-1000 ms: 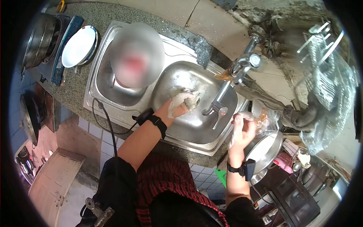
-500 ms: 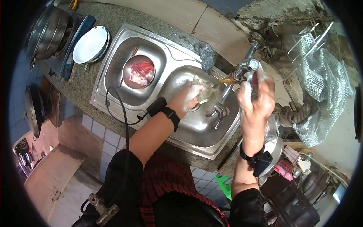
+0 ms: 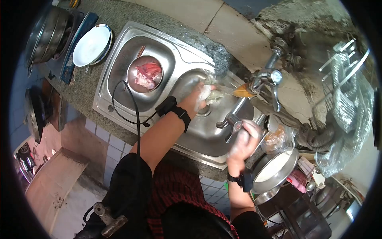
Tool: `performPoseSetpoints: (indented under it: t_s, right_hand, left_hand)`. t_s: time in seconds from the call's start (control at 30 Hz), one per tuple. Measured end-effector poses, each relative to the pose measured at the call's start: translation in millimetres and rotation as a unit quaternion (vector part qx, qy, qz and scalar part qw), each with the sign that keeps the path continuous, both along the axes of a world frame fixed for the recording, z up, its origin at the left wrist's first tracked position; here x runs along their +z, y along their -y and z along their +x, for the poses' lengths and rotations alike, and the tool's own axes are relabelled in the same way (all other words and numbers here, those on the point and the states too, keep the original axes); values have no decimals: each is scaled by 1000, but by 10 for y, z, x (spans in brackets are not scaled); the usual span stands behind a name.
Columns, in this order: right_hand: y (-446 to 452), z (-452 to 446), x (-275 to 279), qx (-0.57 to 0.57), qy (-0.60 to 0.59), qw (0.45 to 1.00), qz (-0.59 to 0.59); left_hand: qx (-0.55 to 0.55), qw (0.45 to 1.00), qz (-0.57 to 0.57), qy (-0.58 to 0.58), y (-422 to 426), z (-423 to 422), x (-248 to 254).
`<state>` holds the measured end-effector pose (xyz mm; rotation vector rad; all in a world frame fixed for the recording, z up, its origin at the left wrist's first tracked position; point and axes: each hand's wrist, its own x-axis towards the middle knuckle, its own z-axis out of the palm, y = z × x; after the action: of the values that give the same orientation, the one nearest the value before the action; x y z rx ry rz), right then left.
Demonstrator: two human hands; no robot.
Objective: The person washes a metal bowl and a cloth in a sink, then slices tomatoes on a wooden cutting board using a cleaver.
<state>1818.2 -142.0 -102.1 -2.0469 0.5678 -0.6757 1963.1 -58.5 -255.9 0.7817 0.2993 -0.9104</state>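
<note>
My left hand (image 3: 202,97), wet with white suds, is down in the right sink basin (image 3: 199,137). Its fingers are closed on a crumpled, pale, translucent piece that looks like plastic (image 3: 216,95), just beneath the orange-tipped spout of the wall tap (image 3: 262,81). Suds also coat my right hand (image 3: 244,141), which hovers over the basin's right rim beside the sink faucet (image 3: 234,124). Its fingers are loosely curled, with nothing visible in them; whether they touch the faucet I cannot tell.
A metal bowl (image 3: 135,85) holding raw meat (image 3: 148,75) stands in the left basin (image 3: 163,51). White dishes (image 3: 92,46) are stacked on the stone counter at left. A metal pan (image 3: 274,169) and a bubble-wrapped rack (image 3: 344,103) lie to the right. A black cable (image 3: 137,115) crosses the sink's front edge.
My right hand has left the wall tap's handle and come down and left to the sink's right side. The handle now points downward. My left hand keeps hold of the translucent piece.
</note>
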Motion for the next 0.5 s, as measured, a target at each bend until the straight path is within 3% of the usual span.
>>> performPoseSetpoints:
  t_s: [0.03, 0.07, 0.1, 0.13, 0.17, 0.2, 0.27, 0.3, 0.33, 0.37, 0.4, 0.43, 0.47, 0.5]
  right_hand:
    - [-73, -7, -371, -32, -10, 993, 115]
    - [-19, 133, -605, -40, -61, 961, 266]
    - [36, 273, -838, -73, -112, 897, 421]
    - [89, 413, -1069, -120, -161, 818, 540]
    - [143, 467, -1472, -144, -161, 784, 581]
    - [203, 468, -1702, -144, -163, 782, 584]
    - [242, 530, -1886, 121, -144, 714, 674]
    - [240, 512, -1956, 118, -148, 711, 677]
    - [222, 565, -1831, 109, -163, 753, 628]
    - [221, 637, -1707, 102, -178, 793, 574]
    - [163, 644, -1586, 101, -184, 794, 571]
    - [28, 605, -1449, 80, -216, 904, 359]
    - [-135, 632, -1308, 57, -234, 962, 127]
    - [-369, 767, -1111, 68, -154, 983, 68]
  left_hand:
    - [-4, 999, 21, 31, -39, 2, -74]
    - [-51, 994, -31, -89, -45, 22, -202]
    - [-96, 970, -83, -206, -56, 39, -286]
    - [-93, 970, -80, -208, -79, 41, -212]
    - [-95, 969, -72, -217, -98, 35, -40]
    - [-95, 963, -94, -235, -112, 2, -250]
    - [-95, 948, -135, -273, -138, 25, -386]
    - [-60, 932, -166, -318, -189, 16, -449]
    - [-25, 910, -199, -362, -208, 65, -274]
    - [74, 919, -78, -380, -149, 106, -236]
    - [76, 917, -82, -384, -120, 104, -199]
    - [50, 938, 2, -342, -104, 85, -192]
    - [24, 951, 87, -295, -99, 91, -201]
    - [20, 926, -205, -315, -120, -154, -950]
